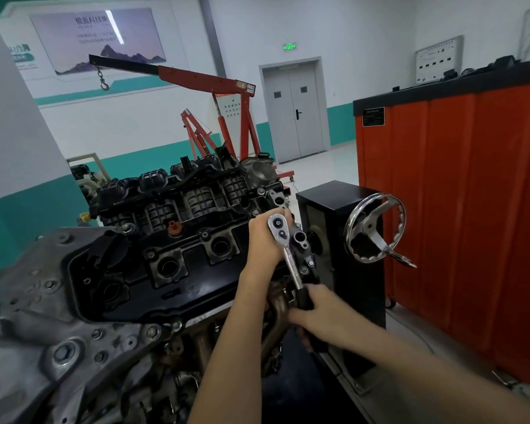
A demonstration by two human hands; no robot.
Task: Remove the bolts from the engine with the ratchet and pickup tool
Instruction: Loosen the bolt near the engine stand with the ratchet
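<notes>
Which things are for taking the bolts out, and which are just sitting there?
For the job: ratchet, engine, left hand holding the ratchet's head, right hand gripping its handle.
Just there: red hoist, orange cabinet, grey door.

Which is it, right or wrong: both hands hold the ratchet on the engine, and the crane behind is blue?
Wrong in one thing: the head view shows the crane is red, not blue. The left hand and right hand hold the ratchet on the engine.
</notes>
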